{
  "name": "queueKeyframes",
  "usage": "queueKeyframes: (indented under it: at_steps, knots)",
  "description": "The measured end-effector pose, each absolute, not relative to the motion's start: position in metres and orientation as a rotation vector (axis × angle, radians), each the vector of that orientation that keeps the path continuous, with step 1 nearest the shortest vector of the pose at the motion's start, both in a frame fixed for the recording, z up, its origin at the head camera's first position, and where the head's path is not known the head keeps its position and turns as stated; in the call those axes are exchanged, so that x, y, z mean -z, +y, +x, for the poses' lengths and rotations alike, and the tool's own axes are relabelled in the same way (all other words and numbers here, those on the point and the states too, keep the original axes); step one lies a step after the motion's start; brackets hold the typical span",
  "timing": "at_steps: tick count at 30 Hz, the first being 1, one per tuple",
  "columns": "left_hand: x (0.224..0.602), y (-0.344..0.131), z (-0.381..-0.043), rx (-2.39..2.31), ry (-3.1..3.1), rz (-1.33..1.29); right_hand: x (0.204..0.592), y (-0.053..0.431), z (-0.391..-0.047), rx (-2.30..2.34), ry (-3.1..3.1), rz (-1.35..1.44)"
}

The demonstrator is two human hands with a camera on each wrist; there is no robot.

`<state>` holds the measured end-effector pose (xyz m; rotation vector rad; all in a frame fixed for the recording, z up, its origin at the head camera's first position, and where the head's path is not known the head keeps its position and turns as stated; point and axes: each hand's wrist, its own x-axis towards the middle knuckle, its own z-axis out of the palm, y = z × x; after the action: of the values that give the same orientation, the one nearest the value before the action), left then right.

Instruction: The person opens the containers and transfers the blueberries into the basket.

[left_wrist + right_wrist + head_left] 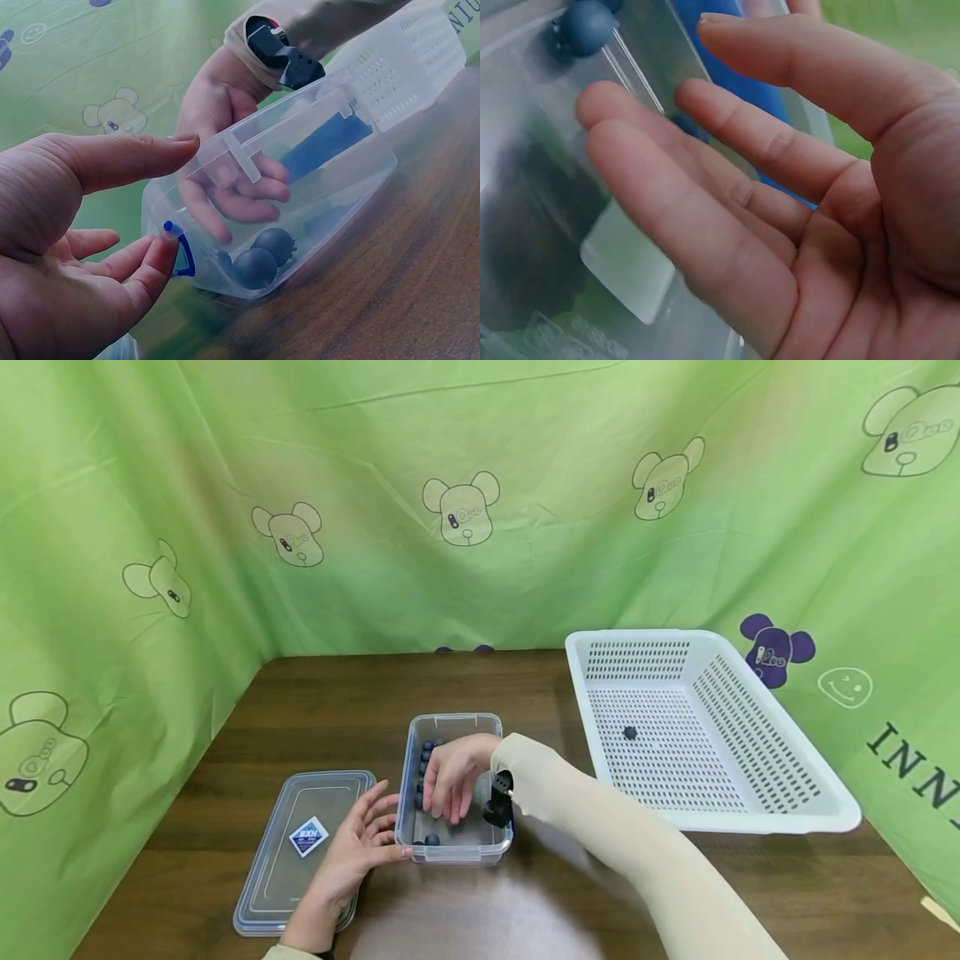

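Observation:
A clear plastic container (468, 853) holds several blueberries (253, 268), mostly along its left side in the head view. My right hand (456, 775) reaches down inside it. In the right wrist view its fingers (682, 217) are spread loosely with nothing between them, and a blueberry (587, 28) lies past the fingertips. Beside the container's left wall is my left hand (356, 847), its thumb at the near left corner of the rim. The left wrist view shows its fingers loosely bent near a blue-edged clip (184, 255), apparently touching the container's side.
Left of the container, a clear lid (272, 885) with a blue label lies on the wooden table (330, 693), partly behind my left hand. A white perforated basket (750, 821) stands to the right, with one blueberry (630, 732) inside. Green cloth (375, 593) hangs behind the table.

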<state>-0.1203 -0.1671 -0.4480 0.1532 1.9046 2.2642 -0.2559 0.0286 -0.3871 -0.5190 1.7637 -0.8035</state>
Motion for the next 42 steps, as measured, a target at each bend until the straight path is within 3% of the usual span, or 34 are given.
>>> queueKeyframes:
  at_steps: [32,42]
  knots:
    - [0.449,-0.166,-0.120,-2.279,1.875,0.138,0.404,0.000,-0.236,0.597,1.773,-0.515]
    - [0.448,-0.166,-0.120,-2.291,1.889,0.148,0.387,0.011,-0.246,0.660,1.823,-0.561]
